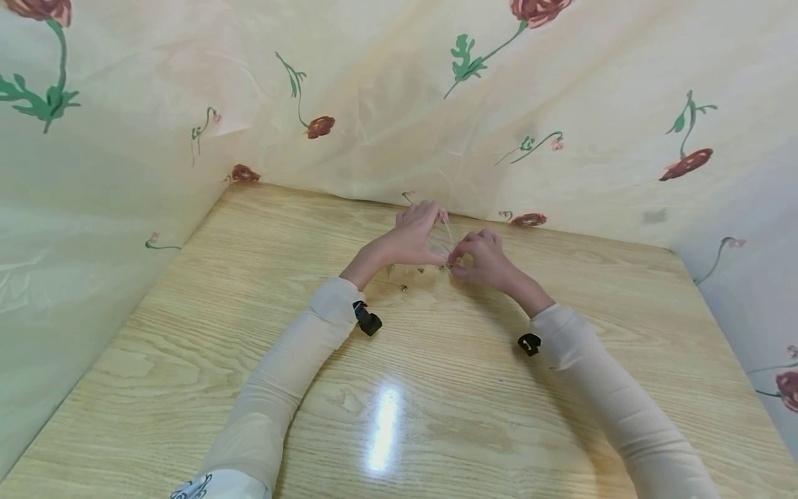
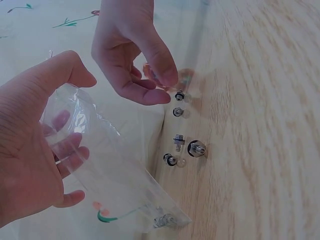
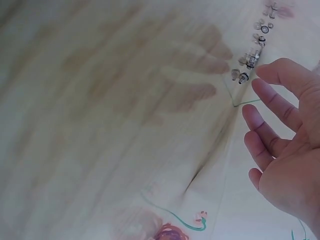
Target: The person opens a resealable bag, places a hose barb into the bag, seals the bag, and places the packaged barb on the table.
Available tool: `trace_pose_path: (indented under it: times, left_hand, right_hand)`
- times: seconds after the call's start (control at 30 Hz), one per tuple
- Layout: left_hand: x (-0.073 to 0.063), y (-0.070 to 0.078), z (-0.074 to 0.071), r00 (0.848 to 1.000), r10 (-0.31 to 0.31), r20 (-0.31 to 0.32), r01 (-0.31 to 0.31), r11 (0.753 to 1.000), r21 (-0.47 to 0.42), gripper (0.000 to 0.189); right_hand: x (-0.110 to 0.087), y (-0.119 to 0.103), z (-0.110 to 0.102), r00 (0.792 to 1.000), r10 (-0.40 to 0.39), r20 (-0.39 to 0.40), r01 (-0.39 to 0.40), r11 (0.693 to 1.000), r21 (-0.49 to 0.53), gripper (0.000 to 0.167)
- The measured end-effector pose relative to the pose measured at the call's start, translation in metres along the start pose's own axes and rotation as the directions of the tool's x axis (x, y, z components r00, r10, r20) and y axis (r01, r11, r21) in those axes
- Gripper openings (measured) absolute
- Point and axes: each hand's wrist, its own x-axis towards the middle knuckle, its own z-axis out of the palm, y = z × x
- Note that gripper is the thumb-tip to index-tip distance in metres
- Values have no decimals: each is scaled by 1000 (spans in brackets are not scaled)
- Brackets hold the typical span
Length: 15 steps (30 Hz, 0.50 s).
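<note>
My left hand [image 1: 408, 237] holds a clear plastic bag [image 2: 107, 145], its thumb hooked at the bag's upper edge and the other fingers showing through the film. Down in the bag's lower corner sit small metal fittings [image 2: 165, 219]. Several more metal fittings with hex bodies and dark rings stand or lie in a rough row on the wooden table, among them a larger one [image 2: 198, 148]. My right hand [image 1: 483, 260] reaches to the far end of that row. Its thumb and index finger are bent and apart, close over a fitting [image 2: 179, 96], with nothing seen between them.
The wood-grain table [image 1: 399, 360] meets a flower-printed curtain [image 1: 386, 152] just behind the hands. More curtain hangs at the left side. Black straps [image 1: 368, 320] sit at both wrists. A bright light reflection lies on the table nearer the body.
</note>
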Motion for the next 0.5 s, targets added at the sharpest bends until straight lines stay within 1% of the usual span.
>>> trace_pose_path:
  times: [0.27, 0.5]
  left_hand:
    - [0, 1, 0, 1000, 2, -11, -2, 1000, 3, 62]
    - [-1, 2, -1, 1000, -3, -6, 3, 1000, -4, 61]
  right_hand:
    - [2, 1, 4, 999, 7, 39, -6, 1000, -16, 9]
    - [2, 2, 5, 998, 12, 58, -11, 1000, -18, 11]
